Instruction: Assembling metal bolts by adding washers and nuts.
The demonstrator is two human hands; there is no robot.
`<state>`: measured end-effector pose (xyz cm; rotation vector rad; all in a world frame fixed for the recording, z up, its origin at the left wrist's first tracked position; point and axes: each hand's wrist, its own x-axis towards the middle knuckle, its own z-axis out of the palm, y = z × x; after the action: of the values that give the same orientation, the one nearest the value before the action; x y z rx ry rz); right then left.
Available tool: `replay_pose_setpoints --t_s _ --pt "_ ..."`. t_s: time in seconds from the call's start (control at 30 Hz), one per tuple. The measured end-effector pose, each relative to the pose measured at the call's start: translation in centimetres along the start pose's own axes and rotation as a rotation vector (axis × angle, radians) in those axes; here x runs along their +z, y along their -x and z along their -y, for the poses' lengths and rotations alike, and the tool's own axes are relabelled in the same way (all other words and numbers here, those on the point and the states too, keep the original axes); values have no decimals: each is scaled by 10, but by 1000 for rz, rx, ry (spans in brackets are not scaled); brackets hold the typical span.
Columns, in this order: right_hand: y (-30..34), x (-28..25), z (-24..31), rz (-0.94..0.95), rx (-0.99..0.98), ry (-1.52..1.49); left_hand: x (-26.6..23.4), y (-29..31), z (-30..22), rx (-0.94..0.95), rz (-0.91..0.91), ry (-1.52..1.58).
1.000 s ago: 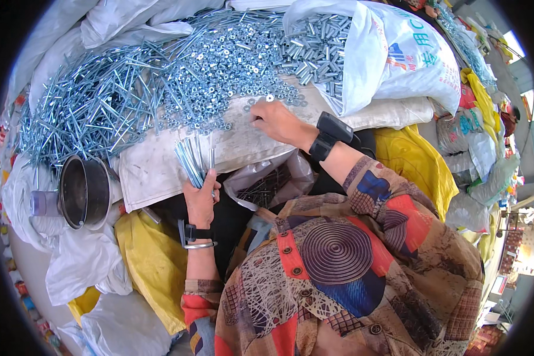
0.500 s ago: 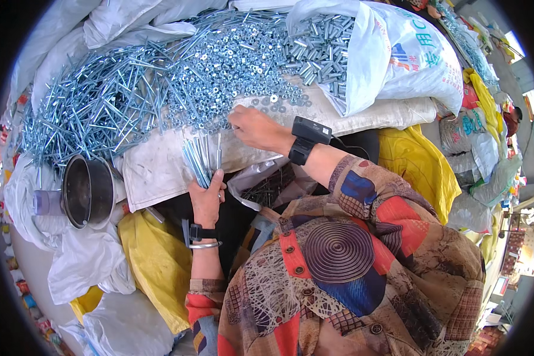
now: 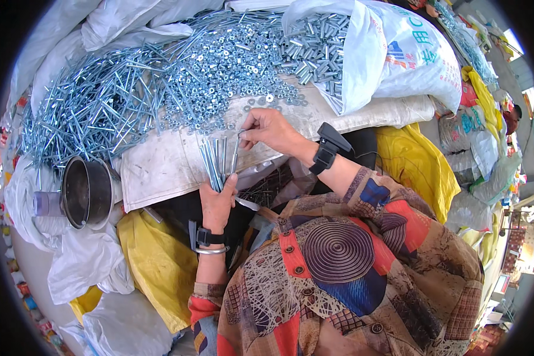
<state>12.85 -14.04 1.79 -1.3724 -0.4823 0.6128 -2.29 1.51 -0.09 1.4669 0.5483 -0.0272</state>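
Observation:
My left hand (image 3: 218,204) is closed round a fanned bundle of thin metal rods (image 3: 212,157), their upper ends pointing away from me. One rod (image 3: 235,155) stands apart on the bundle's right side. At the top of that rod, the thumb and fingers of my right hand (image 3: 271,132) are pinched together. Whatever small piece they may hold is hidden by the fingertips. Beyond both hands lies a heap of small nuts (image 3: 219,74), with flat washers (image 3: 270,98) scattered along its near edge. A tangled pile of loose metal rods (image 3: 95,107) spreads to the left.
Short metal tubes (image 3: 315,47) spill from a white woven sack (image 3: 409,59) at the back right. A pale cloth (image 3: 154,169) covers the near work surface. A dark round pot (image 3: 89,193) stands at left. Yellow sacks (image 3: 418,169) lie beside me.
My right hand has drawn back from the edge of the nut heap to the end of the separate rod. My left hand has shifted slightly right with the bundle.

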Motion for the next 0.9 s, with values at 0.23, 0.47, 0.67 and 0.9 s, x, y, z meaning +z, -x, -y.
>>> replay_pose_setpoints --t_s 0.23,0.47,0.67,0.9 --pt "12 0 3 -14 -13 -98 1 6 -4 18 39 12" --pt "18 12 1 -54 -73 -4 8 8 -10 63 23 -52" --pt "25 20 7 -110 -541 704 14 7 -9 48 -32 55" --pt "15 16 6 -192 -162 0 13 8 -13 62 6 105"
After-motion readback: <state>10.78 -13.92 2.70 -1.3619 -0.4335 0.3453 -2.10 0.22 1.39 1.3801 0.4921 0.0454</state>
